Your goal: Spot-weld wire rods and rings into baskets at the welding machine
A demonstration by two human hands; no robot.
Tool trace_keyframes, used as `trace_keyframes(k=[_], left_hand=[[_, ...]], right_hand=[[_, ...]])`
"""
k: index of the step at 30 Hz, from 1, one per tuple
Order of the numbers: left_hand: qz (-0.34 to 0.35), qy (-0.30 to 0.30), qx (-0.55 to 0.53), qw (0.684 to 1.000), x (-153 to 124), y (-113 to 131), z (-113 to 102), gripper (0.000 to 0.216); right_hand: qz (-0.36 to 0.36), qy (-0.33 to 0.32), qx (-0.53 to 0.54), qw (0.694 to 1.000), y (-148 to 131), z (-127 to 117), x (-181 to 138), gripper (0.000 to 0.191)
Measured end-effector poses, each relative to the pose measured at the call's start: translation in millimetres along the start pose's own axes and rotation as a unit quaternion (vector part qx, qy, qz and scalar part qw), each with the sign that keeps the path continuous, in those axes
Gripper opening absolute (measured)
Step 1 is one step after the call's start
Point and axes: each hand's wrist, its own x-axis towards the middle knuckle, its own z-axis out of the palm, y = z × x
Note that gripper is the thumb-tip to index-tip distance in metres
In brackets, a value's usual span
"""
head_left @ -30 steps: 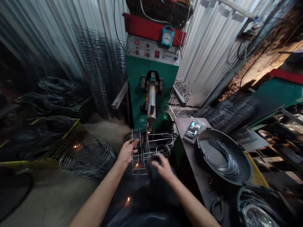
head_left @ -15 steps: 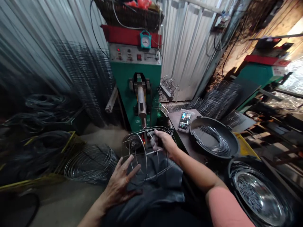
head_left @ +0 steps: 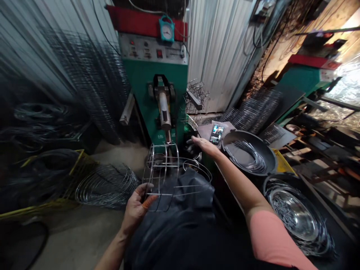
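My left hand (head_left: 137, 204) is closed on the lower left of a wire frame (head_left: 165, 165), thumb and fingers pinching its bars. Orange wrapping shows on one finger. The frame's curved bars and cross wires stand over my lap, its upper part just under the welding machine's electrode tip (head_left: 168, 139). To the right of the frame and apart from it is my right hand (head_left: 203, 145). Its dark-covered fingers look loosely bent and apart, with nothing visible in them. The green spot welding machine (head_left: 135, 86) stands in front of me.
A phone (head_left: 217, 134) lies beside a black pan (head_left: 271, 159) with wire rings. Nearer me, a metal bowl (head_left: 308, 225) of small metal pieces sits among more wire. Wire rings (head_left: 107, 187) lie on the floor at left. Stacked wire racks (head_left: 87, 82) lean on the wall.
My right hand has let go of the wire frame and moved right. My left hand has closed on the frame, which is turned with its bars nearer the electrode. The view has tilted down.
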Motion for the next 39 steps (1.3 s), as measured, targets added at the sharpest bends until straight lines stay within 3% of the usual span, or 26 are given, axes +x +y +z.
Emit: trace_keyframes(k=[4, 10, 13, 20, 27, 39], left_hand=[[-0.082, 0.015, -0.128, 0.988, 17.1, -5.4, 8.2, 0.038], [-0.073, 0.045, -0.185, 0.979, 37.4, -4.6, 27.5, 0.044], [-0.078, 0.047, -0.199, 0.976, 44.4, -2.3, 32.0, 0.049], [-0.131, 0.054, -0.199, 0.970, 69.0, -1.1, 31.3, 0.047], [-0.128, 0.062, -0.203, 0.969, 96.8, -5.0, 34.7, 0.051], [-0.157, 0.068, -0.208, 0.963, 137.7, -12.7, 41.7, 0.038]], right_hand=[[-0.115, 0.009, -0.188, 0.976, 17.9, -21.3, -20.8, 0.034], [-0.166, -0.035, -0.340, 0.925, 43.9, 2.5, -13.9, 0.024], [-0.189, -0.022, -0.336, 0.923, 52.8, 10.7, 1.3, 0.013], [-0.209, 0.030, -0.309, 0.927, 68.7, 12.2, 24.9, 0.018], [-0.211, 0.086, -0.345, 0.910, 80.9, 3.7, 52.0, 0.020], [-0.220, 0.087, -0.386, 0.891, 86.2, -5.2, 96.0, 0.024]])
